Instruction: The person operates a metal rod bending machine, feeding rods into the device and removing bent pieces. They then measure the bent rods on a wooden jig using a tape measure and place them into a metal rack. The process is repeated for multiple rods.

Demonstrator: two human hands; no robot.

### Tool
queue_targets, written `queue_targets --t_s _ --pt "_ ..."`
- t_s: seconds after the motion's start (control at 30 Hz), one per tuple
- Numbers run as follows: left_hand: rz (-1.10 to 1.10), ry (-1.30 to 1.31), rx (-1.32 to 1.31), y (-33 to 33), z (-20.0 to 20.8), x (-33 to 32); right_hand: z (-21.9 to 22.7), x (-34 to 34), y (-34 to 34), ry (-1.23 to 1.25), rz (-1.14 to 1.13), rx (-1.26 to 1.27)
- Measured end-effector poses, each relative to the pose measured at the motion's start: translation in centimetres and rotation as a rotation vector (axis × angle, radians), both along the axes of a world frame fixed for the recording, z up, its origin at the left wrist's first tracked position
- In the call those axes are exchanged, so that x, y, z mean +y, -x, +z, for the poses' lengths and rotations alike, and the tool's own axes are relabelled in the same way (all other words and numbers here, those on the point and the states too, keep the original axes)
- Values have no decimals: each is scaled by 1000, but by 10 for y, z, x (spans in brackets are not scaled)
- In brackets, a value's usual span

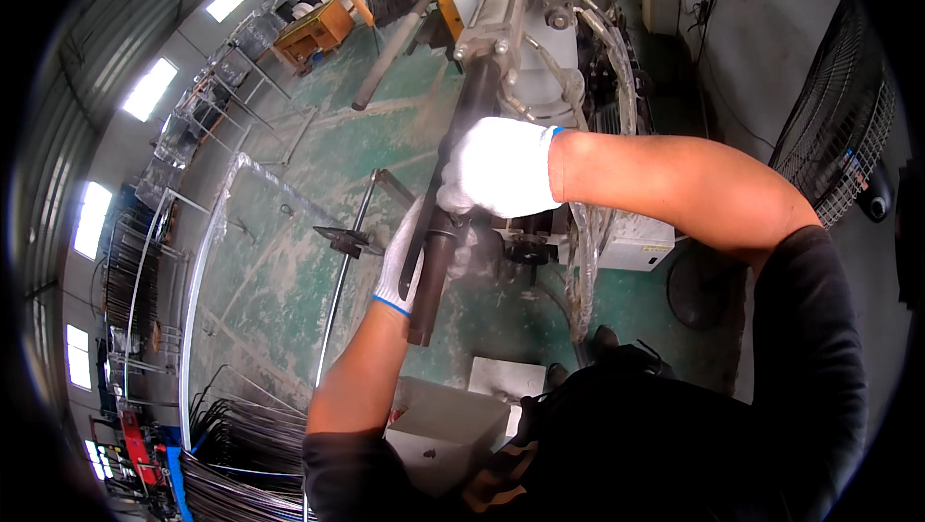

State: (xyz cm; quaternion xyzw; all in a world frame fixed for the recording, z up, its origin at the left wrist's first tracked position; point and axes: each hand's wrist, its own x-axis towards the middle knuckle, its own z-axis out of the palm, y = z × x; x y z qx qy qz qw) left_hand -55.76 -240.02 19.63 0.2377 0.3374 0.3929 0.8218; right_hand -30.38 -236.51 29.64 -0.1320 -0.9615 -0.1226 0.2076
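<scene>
Both my hands wear white knit gloves with blue cuffs. A long dark metal bar (421,236) runs down from the pale machine's cylinder (497,19) past my hands, beside a thicker brown metal shaft (433,283). My left hand (396,264) wraps the bar and shaft from the left and below, its fingers partly hidden behind them. Higher up, my right hand (501,167) is closed against the dark bar, its fingers curled at the bar's right side; what lies inside the fist is hidden.
Hoses (586,271) hang right of the shaft. A floor fan (838,117) stands by the right wall. At lower left lie bundled thin rods (241,469), with a metal frame (196,300) above. A grey box (448,421) sits below my hands. Another thick bar (400,40) juts out at upper middle.
</scene>
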Motion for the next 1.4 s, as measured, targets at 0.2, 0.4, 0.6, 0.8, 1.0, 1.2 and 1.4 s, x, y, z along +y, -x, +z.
queue_targets --t_s 0.2,0.4,0.6,0.8,1.0,1.2,1.4 --pt "-10 11 -67 1 4 -1 11 -27 6 84 -185 -79" --pt "-124 54 -119 11 -1 2 -8 -13 -19 321 3 132" --pt "8 49 6 16 -7 1 -31 0 -71 336 -418 91" --pt "-102 120 -97 7 10 -1 -19 -38 -60 412 -624 98" --pt "-120 49 -63 4 10 -1 -12 -76 -51 455 -810 69" --pt "-159 39 -82 -1 8 7 -33 -145 -25 472 -1011 112" --pt "-237 92 -149 13 -5 19 -29 -153 -25 414 -883 137"
